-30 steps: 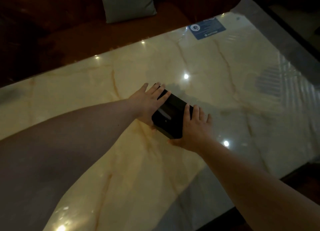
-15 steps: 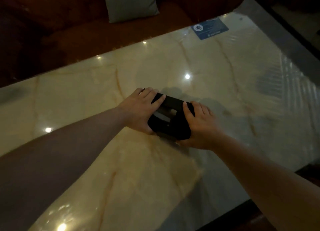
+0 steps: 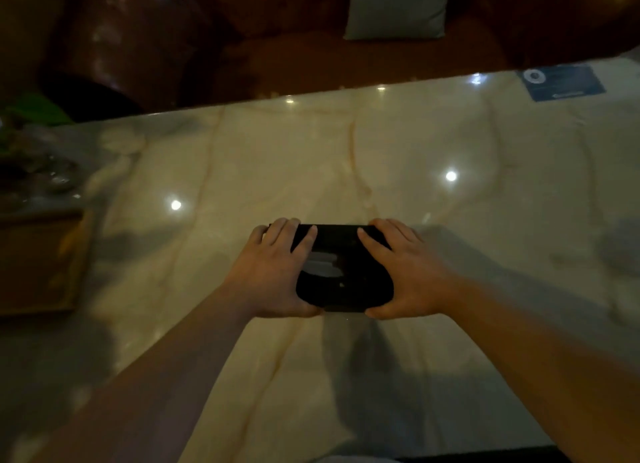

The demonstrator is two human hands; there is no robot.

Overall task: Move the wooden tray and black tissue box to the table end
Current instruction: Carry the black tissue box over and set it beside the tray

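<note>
Black tissue box (image 3: 346, 272) sits mid-desk between our hands: our left hand (image 3: 273, 272) clasps its 9 o'clock end and our right hand (image 3: 403, 272) its 3 o'clock end, fingers (image 3: 304, 239) wrapped over its top. Toward 9 o'clock, the wooden tray (image 3: 41, 254) rests at the marble desk (image 3: 346, 157) edge.

Head view — forward and down (close) over the table (image 3: 398, 143)
</note>
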